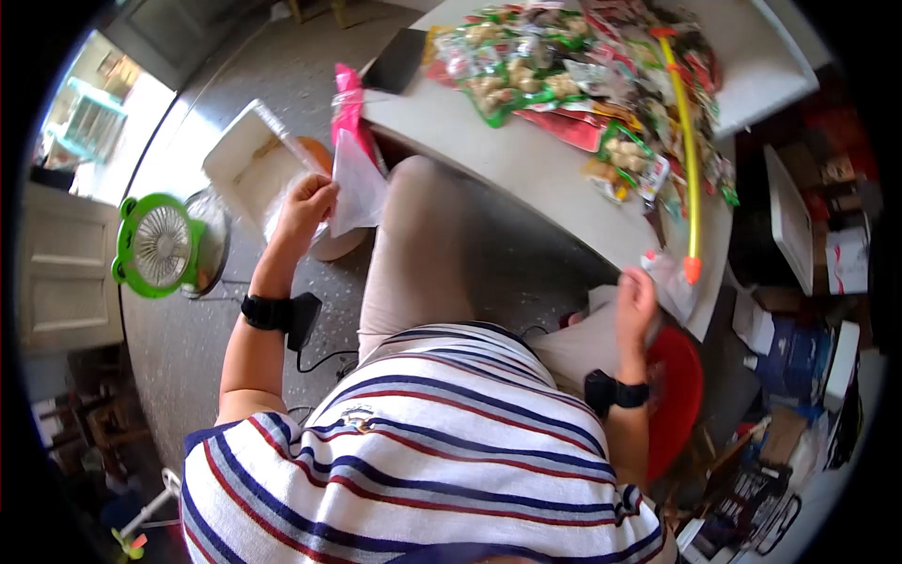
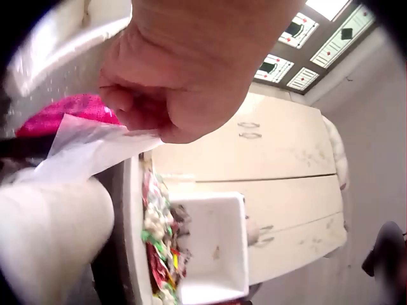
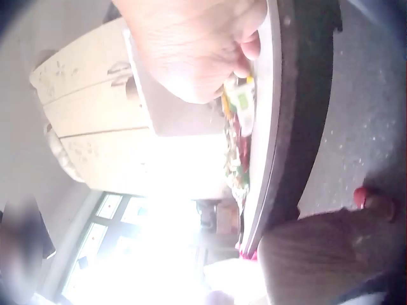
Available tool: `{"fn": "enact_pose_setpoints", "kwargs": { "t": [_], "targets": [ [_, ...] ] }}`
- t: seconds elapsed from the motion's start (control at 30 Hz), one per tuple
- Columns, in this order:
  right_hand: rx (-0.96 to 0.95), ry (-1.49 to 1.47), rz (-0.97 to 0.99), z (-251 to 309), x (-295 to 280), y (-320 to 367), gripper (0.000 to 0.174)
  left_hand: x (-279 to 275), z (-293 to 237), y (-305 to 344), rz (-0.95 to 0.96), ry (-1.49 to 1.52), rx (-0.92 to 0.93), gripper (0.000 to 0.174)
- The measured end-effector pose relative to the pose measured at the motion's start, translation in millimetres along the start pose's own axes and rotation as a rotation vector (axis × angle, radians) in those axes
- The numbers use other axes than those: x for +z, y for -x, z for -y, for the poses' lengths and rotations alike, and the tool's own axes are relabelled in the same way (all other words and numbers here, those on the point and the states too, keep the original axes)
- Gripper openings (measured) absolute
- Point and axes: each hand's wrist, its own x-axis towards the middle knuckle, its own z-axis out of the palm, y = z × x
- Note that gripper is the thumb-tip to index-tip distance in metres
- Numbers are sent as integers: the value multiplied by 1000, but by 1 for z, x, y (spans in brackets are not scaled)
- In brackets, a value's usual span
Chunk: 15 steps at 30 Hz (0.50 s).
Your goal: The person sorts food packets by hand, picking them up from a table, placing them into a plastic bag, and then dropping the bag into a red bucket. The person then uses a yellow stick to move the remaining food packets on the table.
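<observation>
Bagging step, we judge: left hand [image 1: 305, 209] at 9 o'clock, fingers pinching clear bag [image 1: 358, 188]; right hand [image 1: 636, 303] at 3 o'clock, fingers pinching snack packet [image 1: 673, 282]; next needs bag mouth opened.

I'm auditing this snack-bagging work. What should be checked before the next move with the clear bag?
1. Left hand holds the clear bag: ok, pinched at its top edge.
2. Bag mouth open: cannot tell.
3. Right hand holds a snack packet: ok.
4. Packet close to the bag: not ok, the hands are far apart, one on either side of the knees.
5. Snack pile lying on the table: ok.
</observation>
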Motion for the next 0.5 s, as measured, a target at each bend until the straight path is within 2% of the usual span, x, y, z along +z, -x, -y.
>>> {"fn": "enact_pose_setpoints", "kwargs": {
  "t": [0.03, 0.1, 0.2, 0.27, 0.3, 0.37, 0.5],
  "targets": [
    [31, -130, 107, 30, 15, -7, 14, 22, -8, 3, 20, 23, -19, 14],
    [48, -156, 247, 51, 44, -14, 12, 63, -14, 9, 125, -86, 41, 15],
    [88, -394, 426, 71, 87, -16, 15, 111, -10, 14, 339, -101, 10, 16],
    [222, -502, 558, 86, 108, -16, 18, 135, -5, 16, 448, -95, -32, 17],
    [359, -598, 600, 97, 113, -16, 18, 145, -5, 19, 482, -96, -55, 17],
    [483, -708, 627, 101, 122, -16, 18, 160, -4, 25, 527, -72, -110, 17],
    [518, -721, 640, 85, 135, -11, 15, 170, 7, 26, 611, -94, -79, 15]
  ]
}}
